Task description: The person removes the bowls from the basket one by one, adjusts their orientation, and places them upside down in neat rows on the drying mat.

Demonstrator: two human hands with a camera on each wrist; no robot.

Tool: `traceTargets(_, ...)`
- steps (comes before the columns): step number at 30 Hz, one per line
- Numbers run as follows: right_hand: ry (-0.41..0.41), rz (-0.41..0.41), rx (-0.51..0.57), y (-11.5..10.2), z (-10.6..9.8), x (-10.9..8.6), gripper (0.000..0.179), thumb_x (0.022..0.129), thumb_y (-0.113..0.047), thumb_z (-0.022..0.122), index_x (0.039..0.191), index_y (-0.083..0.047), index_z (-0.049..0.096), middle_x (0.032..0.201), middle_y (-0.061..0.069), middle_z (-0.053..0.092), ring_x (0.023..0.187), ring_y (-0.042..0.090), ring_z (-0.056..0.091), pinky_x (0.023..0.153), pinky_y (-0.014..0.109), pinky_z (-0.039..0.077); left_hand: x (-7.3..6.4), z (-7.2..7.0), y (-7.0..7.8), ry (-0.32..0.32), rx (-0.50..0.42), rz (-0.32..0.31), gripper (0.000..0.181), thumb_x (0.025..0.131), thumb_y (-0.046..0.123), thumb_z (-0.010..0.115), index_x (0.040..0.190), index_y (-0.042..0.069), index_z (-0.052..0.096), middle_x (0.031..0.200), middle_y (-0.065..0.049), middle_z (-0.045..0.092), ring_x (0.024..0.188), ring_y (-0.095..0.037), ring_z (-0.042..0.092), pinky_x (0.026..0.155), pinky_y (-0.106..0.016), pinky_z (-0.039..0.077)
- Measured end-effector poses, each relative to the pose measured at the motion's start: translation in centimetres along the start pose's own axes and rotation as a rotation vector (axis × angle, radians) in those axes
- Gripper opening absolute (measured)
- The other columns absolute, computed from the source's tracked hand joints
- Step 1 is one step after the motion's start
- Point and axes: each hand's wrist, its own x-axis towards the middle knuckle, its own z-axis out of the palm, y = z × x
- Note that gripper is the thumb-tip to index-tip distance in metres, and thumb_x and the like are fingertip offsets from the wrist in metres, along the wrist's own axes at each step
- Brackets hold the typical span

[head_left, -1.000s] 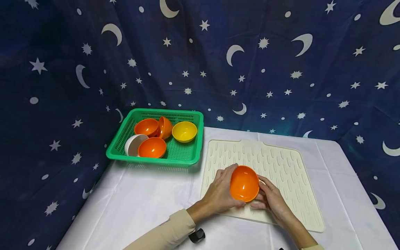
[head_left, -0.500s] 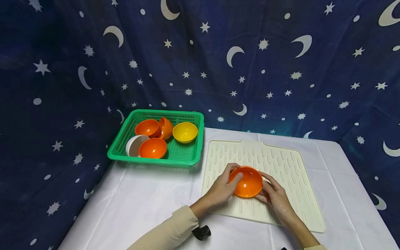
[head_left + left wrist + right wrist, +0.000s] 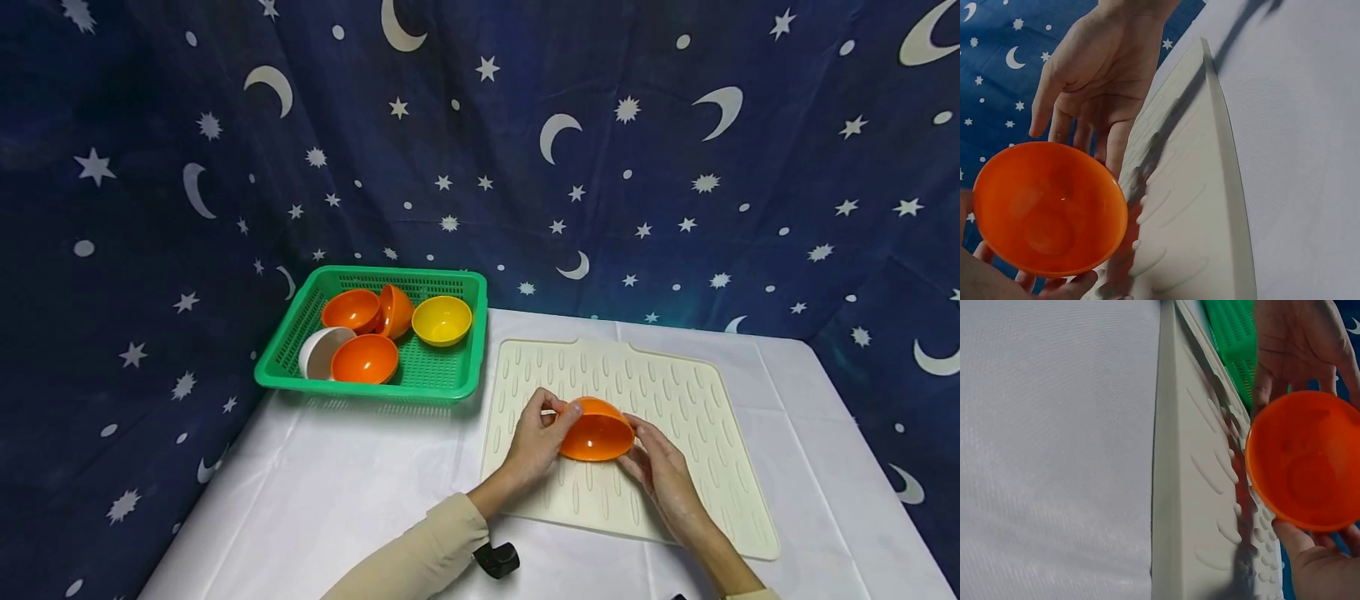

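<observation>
Fingers (image 3: 546, 402) of left hand (image 3: 531, 446) and right hand (image 3: 670, 477) clamped on orange bowl (image 3: 597, 437); mouth since tipped toward wearer, probably mid-turn.

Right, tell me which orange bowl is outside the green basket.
The orange bowl held between the left hand and right hand, over the cream mat. The other three orange bowls all sit inside the green basket.
</observation>
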Motion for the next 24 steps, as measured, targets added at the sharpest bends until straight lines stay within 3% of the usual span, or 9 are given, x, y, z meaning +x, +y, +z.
traceTargets(6, 0.017, 0.014, -0.099, -0.3, 0.2, 0.4, 0.064, 0.111, -0.042, 0.036, 0.157, 0.002, 0.028, 0.150, 0.019, 0.037, 0.118, 0.000, 0.057, 0.099, 0.027, 0.047, 0.1, 0.2, -0.1, -0.016, -0.064, -0.045, 0.040, 0.091, 0.017, 0.078, 0.117, 0.000, 0.052, 0.106, -0.011, 0.067, 0.096, -0.020, 0.068, 0.081, -0.031, 0.058)
traceTargets(9, 0.028, 0.020, -0.159, -0.5, 0.1, 0.7, 0.062, 0.111, -0.043, 0.037, 0.158, -0.003, 0.031, 0.146, 0.013, 0.045, 0.117, 0.003, 0.058, 0.096, 0.027, 0.051, 0.2, 0.3, -0.2, 0.003, -0.072, -0.028, 0.046, 0.088, 0.014, 0.081, 0.120, -0.002, 0.053, 0.113, -0.010, 0.065, 0.105, -0.021, 0.066, 0.088, -0.030, 0.056)
traceTargets(14, 0.058, 0.000, -0.120, -0.7, -0.2, 0.7, 0.050, 0.110, -0.033, 0.048, 0.149, -0.003, 0.040, 0.128, -0.002, 0.057, 0.115, 0.008, 0.061, 0.096, 0.026, 0.050, 0.3, 0.7, -0.1, 0.018, -0.104, -0.013, 0.054, 0.082, 0.010, 0.085, 0.124, -0.005, 0.055, 0.120, -0.009, 0.062, 0.111, -0.021, 0.063, 0.096, -0.032, 0.051)
traceTargets(19, 0.075, 0.003, -0.065, -0.7, -0.5, 0.4, 0.044, 0.108, -0.022, 0.053, 0.144, -0.001, 0.039, 0.124, -0.004, 0.060, 0.113, 0.004, 0.061, 0.098, 0.024, 0.048, 0.5, 0.9, 0.1, 0.006, 0.060, 0.027, 0.057, 0.081, 0.019, 0.088, 0.128, -0.001, 0.063, 0.128, -0.007, 0.061, 0.097, -0.019, 0.067, 0.088, -0.031, 0.055)
traceTargets(24, 0.092, 0.028, -0.091, -0.9, -1.2, 0.5, 0.052, 0.108, -0.024, 0.053, 0.146, 0.005, 0.034, 0.127, -0.002, 0.053, 0.112, -0.002, 0.058, 0.098, 0.019, 0.046, 1.2, 1.3, 0.1, -0.005, 0.244, 0.083, 0.058, 0.079, 0.028, 0.090, 0.128, 0.005, 0.071, 0.126, 0.001, 0.064, 0.109, -0.014, 0.062, 0.094, -0.034, 0.053)
